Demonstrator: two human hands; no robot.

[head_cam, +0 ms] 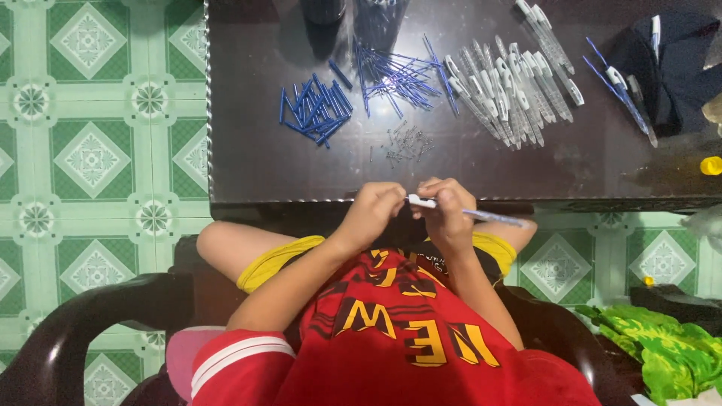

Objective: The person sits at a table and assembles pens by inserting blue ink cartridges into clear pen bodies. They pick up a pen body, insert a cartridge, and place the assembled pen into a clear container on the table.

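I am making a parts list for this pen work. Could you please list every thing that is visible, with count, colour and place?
table: one, dark brown, upper middle
short caps: pile, blue, table left
thin refills: pile, blue, table centre
small springs: little heap, grey metal, below the refills
pen barrels: many, clear and white, table right
dark cloth: one, navy, table right end
floor tiles: green patterned, around the table
chair: one, dark, bottom
pen: one, clear with blue inside, held in both hands
left hand: fingers on the pen's white end
right hand: fingers around the pen

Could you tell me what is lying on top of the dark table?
On the dark table lie short blue caps, thin blue refills, clear pen barrels and tiny metal springs. A dark cloth covers the far right corner, hiding whatever lies beneath.
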